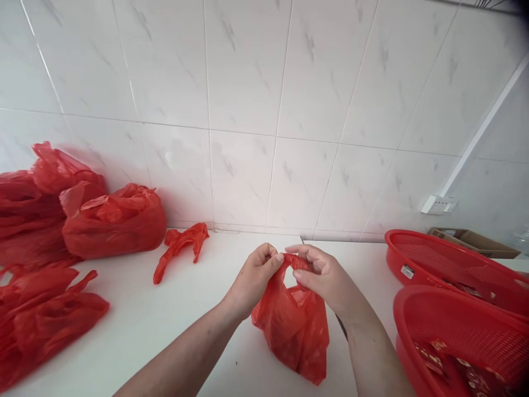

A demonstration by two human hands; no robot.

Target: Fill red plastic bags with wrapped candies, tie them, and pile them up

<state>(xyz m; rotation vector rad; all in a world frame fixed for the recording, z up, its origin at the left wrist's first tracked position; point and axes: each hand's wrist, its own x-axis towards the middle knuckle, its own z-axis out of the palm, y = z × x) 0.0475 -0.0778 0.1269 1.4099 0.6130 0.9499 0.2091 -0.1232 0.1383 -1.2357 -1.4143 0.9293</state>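
Observation:
A red plastic bag (295,331) hangs or rests low in front of me, over the white table, and its bottom looks filled out by contents I cannot make out. My left hand (259,270) pinches the top of the bag between thumb and fingers. Close beside it, my right hand (318,270) has its thumb and fingers curled round the bag's handle on the other side. A gap shows between the handles, just below the fingertips.
Full red bags (115,220) stand against the tiled wall at the left, with another red bag (58,325) nearer. A crumpled red bag (182,245) lies behind my hands. At right are two red plastic baskets (407,320) holding packets, a cardboard box (475,242) and a wall socket (438,204).

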